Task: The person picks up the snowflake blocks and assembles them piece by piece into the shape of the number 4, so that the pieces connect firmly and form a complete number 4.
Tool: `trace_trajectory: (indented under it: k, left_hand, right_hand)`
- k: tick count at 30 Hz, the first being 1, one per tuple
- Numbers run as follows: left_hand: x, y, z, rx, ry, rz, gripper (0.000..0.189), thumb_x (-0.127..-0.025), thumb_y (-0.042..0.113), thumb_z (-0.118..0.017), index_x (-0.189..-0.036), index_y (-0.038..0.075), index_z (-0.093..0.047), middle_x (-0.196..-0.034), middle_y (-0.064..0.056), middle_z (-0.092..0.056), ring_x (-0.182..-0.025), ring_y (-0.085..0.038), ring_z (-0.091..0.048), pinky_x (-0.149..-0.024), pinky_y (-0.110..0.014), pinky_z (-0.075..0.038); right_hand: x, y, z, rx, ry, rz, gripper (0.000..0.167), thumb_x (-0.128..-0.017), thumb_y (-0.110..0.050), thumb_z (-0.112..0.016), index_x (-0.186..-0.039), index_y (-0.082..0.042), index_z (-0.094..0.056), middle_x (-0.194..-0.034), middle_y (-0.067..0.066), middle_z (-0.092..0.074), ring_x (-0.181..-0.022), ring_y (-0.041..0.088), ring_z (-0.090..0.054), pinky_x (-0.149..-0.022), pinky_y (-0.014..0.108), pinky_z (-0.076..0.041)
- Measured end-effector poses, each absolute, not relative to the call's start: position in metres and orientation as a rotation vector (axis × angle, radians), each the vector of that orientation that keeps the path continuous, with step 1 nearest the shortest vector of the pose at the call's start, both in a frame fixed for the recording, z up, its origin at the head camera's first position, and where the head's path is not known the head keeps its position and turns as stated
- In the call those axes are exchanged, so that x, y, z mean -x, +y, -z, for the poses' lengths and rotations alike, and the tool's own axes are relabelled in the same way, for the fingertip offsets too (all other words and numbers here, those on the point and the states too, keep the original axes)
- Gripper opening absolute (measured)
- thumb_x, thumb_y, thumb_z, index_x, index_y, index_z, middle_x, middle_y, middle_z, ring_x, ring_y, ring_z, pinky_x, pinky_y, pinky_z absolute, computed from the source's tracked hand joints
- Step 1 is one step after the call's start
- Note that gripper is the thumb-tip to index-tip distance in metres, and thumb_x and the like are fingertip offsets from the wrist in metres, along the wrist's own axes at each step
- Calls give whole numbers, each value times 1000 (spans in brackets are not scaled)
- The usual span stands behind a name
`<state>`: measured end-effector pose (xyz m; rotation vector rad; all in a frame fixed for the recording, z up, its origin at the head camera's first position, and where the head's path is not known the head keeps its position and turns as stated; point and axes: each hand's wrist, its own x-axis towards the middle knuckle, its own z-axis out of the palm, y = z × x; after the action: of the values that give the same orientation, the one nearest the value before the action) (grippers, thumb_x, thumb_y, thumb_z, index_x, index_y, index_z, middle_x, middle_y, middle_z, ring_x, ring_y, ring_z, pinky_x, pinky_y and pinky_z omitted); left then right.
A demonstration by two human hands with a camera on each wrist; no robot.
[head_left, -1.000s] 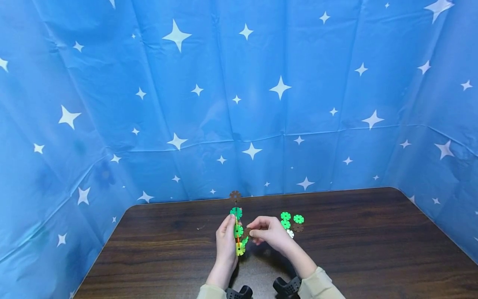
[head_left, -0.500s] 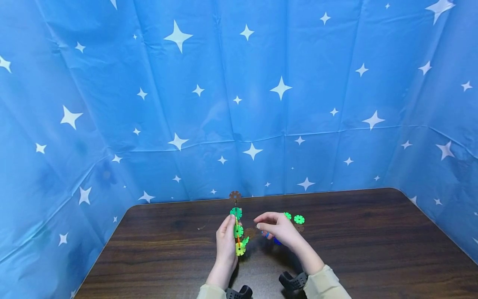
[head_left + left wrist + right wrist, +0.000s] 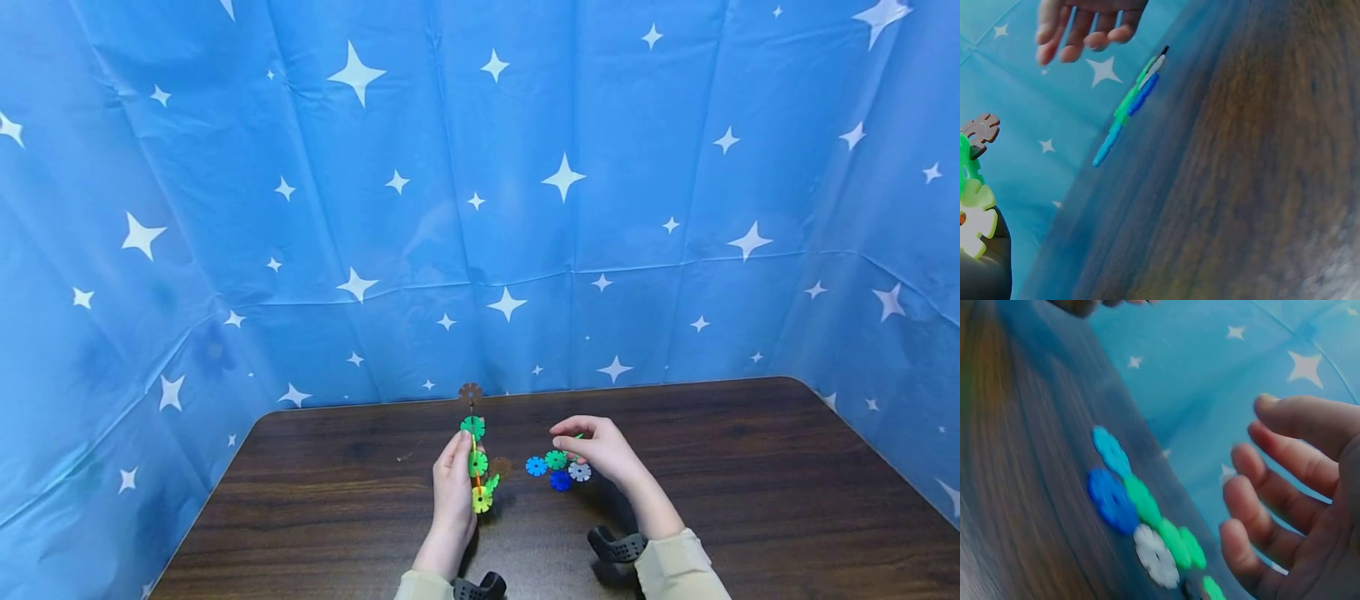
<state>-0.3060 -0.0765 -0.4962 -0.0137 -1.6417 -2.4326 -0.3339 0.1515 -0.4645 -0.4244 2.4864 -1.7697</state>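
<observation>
On the left, my left hand [image 3: 452, 483] grips an upright chain of interlocking snowflake discs [image 3: 478, 463], thumb across its side. A brown disc [image 3: 470, 393] tops the chain, green ones follow below, and a yellow disc [image 3: 482, 500] sits at the bottom. Another brown disc [image 3: 500, 468] juts out to the right on a small green piece. My right hand [image 3: 603, 450] hovers over loose discs, its fingers apart and loosely bent with nothing between them in the right wrist view. Beneath it lie a light blue disc [image 3: 1111, 451], a dark blue disc [image 3: 1112, 501], a white disc [image 3: 1156, 556] and several green ones.
The loose discs lie close together on a dark wood-grain table [image 3: 337, 500], right of the chain. A blue curtain with white stars [image 3: 480, 208] hangs behind the table's far edge and along both sides. Each wrist wears a black camera mount [image 3: 617, 546].
My right hand has let go of the brown disc at the chain's side and moved right, over the loose discs, uncovering the blue ones. My left hand stays nearly still with the chain.
</observation>
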Motion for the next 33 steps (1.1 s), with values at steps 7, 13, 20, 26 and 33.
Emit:
trace_trajectory:
  k: [7,13,20,26,33]
  left_hand:
    - [305,-77,497,-14,-1650,2435,33,-101,35,-51,-104,5,-66,-77,-1,-57,-56,-8,-48,-50,-21,-42]
    - [306,-77,497,-24,-1643,2432,36,-102,34,-51,-109,2,-66,-78,-1,-57,-56,-8,-49,-50,-21,-42]
    - [306,-78,496,-2,-1650,2439,31,-102,34,-51,-103,6,-66,-78,-3,-56,-55,-9,-48,-50,-22,-42]
    - [305,-78,495,1,-1668,2425,30,-102,34,-51,-99,8,-66,-79,-4,-57,-57,-10,-48,-52,-22,-42]
    - [304,-78,494,-16,-1683,2429,30,-102,33,-50,-100,9,-67,-83,-6,-59,-60,-10,-48,-53,-23,-42]
  right_hand:
    - [338,170,473,342,2654,1586,23,-85,-11,-73,-101,3,-69,-83,4,-62,-70,21,-54,-60,35,-47]
    - [341,179,485,336,2697,1448,25,-77,-12,-80,-94,0,-67,-73,2,-53,-65,17,-47,-57,32,-40]
    - [340,181,490,294,2720,1365,28,-68,-9,-85,-86,-5,-64,-62,-1,-43,-58,15,-40,-56,30,-34]
    - [338,179,489,322,2785,1274,30,-65,-10,-87,-84,-6,-64,-62,-1,-42,-57,15,-38,-56,30,-33]
    - [339,177,491,363,2840,1201,29,-65,-12,-88,-80,-7,-64,-63,-1,-44,-58,15,-39,-57,30,-33]
